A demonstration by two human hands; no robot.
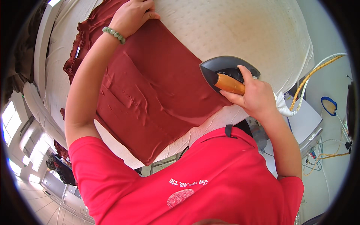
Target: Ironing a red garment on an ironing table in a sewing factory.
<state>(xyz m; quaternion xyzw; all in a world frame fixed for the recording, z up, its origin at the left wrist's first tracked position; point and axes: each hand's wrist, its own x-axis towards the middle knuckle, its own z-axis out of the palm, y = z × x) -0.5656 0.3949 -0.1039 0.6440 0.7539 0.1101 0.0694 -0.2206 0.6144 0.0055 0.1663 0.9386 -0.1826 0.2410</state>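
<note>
A dark red garment (150, 75) lies spread over a padded, cream-covered ironing table (225, 26), with creases across its middle and gathered fabric along its left edge. My left hand (133, 15), wearing a green bead bracelet (114, 33) at the wrist, is at the garment's far edge with its fingers closed on the fabric there. In my right hand (258, 96) is a dark iron (229, 63), gripped by its orange-brown wooden handle (229, 84). The iron rests at the garment's right edge, partly over the cloth and partly over the table cover.
A white hose and a yellow hose (300, 87) curve away on the right. Below them stands a white cabinet (305, 118), with tangled thin cables (318, 155) beside it. Dark clothing (26, 48) hangs at far left; another person (60, 168) is at lower left.
</note>
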